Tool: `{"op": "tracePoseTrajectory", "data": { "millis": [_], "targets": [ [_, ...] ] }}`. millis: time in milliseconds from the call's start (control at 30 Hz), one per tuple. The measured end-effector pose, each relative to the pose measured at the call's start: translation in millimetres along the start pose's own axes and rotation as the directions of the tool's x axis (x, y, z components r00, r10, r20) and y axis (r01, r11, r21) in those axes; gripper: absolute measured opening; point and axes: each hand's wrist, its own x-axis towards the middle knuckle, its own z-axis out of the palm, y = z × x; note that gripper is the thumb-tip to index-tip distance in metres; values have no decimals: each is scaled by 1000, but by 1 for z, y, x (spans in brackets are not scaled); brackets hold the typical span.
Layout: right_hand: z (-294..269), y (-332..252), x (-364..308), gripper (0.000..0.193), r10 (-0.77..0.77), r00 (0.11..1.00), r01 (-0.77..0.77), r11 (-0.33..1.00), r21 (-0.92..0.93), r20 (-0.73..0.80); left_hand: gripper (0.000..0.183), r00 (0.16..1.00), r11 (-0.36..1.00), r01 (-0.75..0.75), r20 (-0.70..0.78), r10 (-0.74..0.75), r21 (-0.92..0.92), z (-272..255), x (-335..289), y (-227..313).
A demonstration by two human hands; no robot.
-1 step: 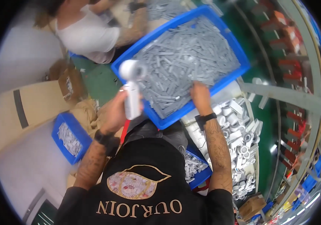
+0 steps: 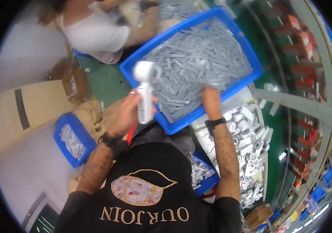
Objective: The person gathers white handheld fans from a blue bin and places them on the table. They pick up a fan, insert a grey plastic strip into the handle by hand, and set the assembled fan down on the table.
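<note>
My left hand (image 2: pixel 127 112) is closed round the handle of a white handheld fan (image 2: pixel 145 101), its round head up and slightly blurred. The fan hangs over the near left edge of a large blue bin (image 2: pixel 170 127). Heaped in that bin are many flat grey plastic strips (image 2: pixel 197 54). My right hand (image 2: pixel 211 100) reaches over the bin's near right edge, fingers pinched together at the pile. A light grey strip (image 2: pixel 214 83) shows at the fingertips; motion blurs the grip.
On my right, a pale surface carries a heap of white fan parts (image 2: pixel 251 151). A small blue bin (image 2: pixel 78 155) of light pieces stands left, and another blue bin (image 2: pixel 208 185) sits beside my legs. Across the big bin, a co-worker in a white top (image 2: pixel 96 31) works.
My left hand and the fan have shifted slightly right in the picture. The large bin and the co-worker also sit a little further right, as the view has moved slightly.
</note>
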Motion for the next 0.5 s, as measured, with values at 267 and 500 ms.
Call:
{"op": "tracePoseTrajectory", "data": {
  "millis": [267,500],
  "targets": [
    [-121,-73,-37,18,163,982,-76,806,587,-96,51,978,986,-120,183,97,116,8,1,-10],
    [-191,-133,-124,31,132,991,-47,370,928,-2,49,978,990,-6,204,35,-141,47,-7,-36]
  ]
}}
